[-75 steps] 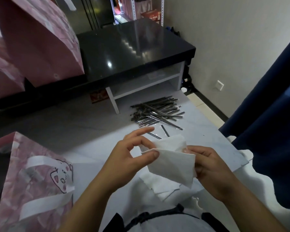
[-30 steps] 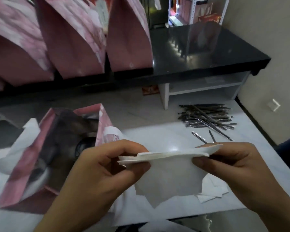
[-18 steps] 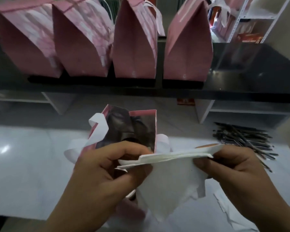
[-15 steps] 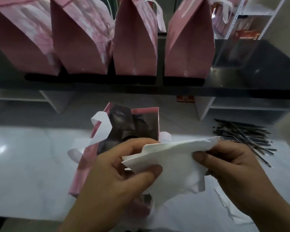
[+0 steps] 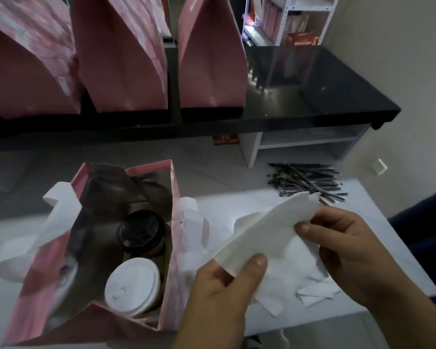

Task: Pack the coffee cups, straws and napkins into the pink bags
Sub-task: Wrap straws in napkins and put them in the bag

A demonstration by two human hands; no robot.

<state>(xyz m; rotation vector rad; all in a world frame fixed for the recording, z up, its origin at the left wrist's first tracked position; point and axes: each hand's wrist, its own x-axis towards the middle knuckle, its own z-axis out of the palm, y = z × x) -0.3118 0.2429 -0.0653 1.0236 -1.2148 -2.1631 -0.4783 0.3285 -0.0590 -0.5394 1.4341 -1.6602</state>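
An open pink bag stands on the white table. Inside it are two coffee cups, one with a black lid and one with a white lid. My left hand pinches the near end of a white napkin, and my right hand pinches its far end. The napkin hangs stretched between them, just right of the bag. More napkins lie on the table under my hands. A pile of dark wrapped straws lies at the table's far right.
Three closed pink bags stand in a row on a black counter behind the table. A white shelf unit stands at the back. Dark blue cloth hangs at the right edge.
The view shifted left to the open bag, then back right. Both hands kept hold of the napkin, carried it over the bag, and now hold it to the bag's right.
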